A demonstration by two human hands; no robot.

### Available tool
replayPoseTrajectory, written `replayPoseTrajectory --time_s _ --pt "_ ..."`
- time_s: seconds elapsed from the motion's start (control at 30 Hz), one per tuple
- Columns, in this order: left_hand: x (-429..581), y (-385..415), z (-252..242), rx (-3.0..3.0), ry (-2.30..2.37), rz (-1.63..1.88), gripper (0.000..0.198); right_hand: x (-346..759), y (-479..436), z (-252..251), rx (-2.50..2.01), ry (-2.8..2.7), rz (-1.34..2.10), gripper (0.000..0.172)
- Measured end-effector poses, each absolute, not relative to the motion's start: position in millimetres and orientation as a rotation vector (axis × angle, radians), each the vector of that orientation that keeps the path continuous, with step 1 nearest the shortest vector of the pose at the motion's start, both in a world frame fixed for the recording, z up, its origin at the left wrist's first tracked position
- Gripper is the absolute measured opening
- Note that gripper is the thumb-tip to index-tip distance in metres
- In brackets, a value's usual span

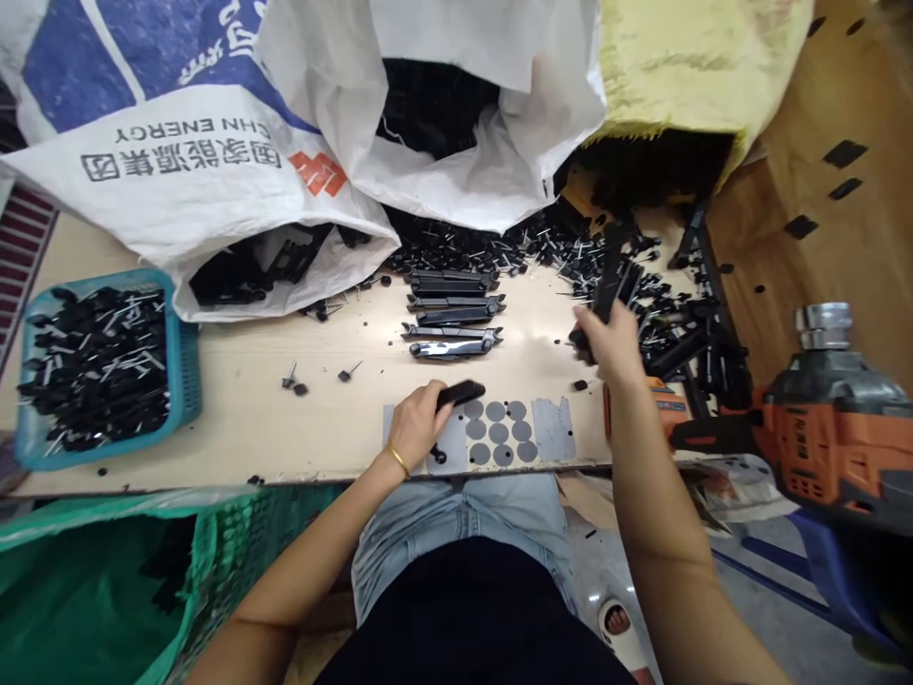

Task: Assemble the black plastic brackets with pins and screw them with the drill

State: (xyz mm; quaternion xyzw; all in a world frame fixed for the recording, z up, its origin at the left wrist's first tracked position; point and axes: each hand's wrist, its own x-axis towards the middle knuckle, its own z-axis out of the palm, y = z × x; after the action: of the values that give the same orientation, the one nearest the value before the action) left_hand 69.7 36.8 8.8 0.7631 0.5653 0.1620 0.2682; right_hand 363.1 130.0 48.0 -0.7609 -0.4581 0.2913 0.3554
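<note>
My left hand [419, 425] is closed round a short black plastic part [462, 391] above the front of the table, close to a patch of grey round stickers [497, 433]. Over on the right, my right hand [611, 344] grips a long black plastic part [608, 271] beside the heap of loose parts. Several black bracket-like parts [456, 309] lie stacked in a row at the middle of the table. A few black-headed screws [349, 372] are scattered to the left of that row.
A blue basket [186, 381] of black-headed screws stands at the left. White sacks [456, 190] and a yellow sack [670, 67] line the back, with black parts inside. An orange power tool [820, 438] is at the right edge. Below left hangs a green bag [86, 590].
</note>
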Motion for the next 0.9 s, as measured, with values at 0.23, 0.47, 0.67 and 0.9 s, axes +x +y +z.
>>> replayPoseTrajectory --time_s 0.23,0.47,0.67,0.9 --pt "89 9 20 1.565 1.551 0.478 0.019 251 33 45 -1.472 -0.461 1.692 0.046" --pt "95 -16 26 1.439 1.42 0.563 0.03 242 12 51 -1.509 -0.78 1.463 0.041" --pt "105 -29 33 1.558 1.367 0.667 0.035 236 15 40 -1.541 -0.771 1.26 0.038" --pt "98 -32 31 1.727 1.321 0.67 0.041 231 23 55 -1.34 -0.457 1.578 0.036"
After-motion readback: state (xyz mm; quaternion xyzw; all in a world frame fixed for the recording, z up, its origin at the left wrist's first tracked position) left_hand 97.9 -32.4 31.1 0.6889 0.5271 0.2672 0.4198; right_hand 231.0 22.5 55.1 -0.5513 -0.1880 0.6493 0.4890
